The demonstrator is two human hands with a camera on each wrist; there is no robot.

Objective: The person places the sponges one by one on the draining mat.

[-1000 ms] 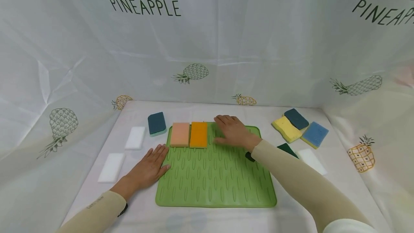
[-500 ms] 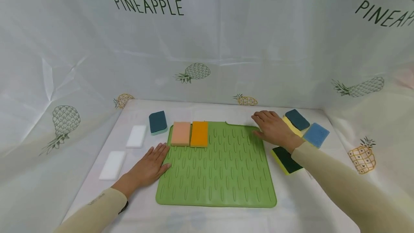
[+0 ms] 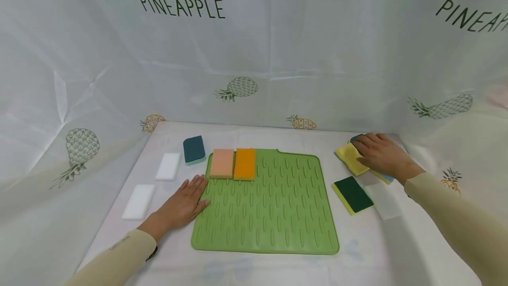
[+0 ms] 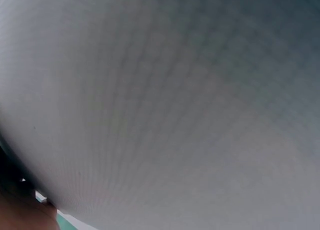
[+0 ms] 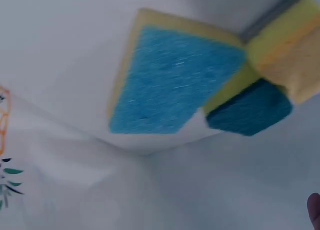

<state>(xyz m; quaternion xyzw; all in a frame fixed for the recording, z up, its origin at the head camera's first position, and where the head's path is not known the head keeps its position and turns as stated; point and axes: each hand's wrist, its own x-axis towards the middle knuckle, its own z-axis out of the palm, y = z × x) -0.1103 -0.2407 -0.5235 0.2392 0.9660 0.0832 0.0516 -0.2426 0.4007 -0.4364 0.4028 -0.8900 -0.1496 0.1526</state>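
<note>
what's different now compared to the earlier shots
The right hand has moved to the right, from over the green mat to over the yellow sponge and blue sponge group; whether it touches one is unclear. No sponge has visibly been taken up or let go. The left hand stays at the mat's left edge, and the pink sponge and orange sponge remain on the mat.

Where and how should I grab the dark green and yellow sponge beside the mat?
Probably from above, right hand pinching the dark green and yellow sponge mid-length across its narrow width. It lies flat, green face up; its long yellow side facing the green mat is exposed for the thumb, while a white pad crowds the opposite side.
</note>
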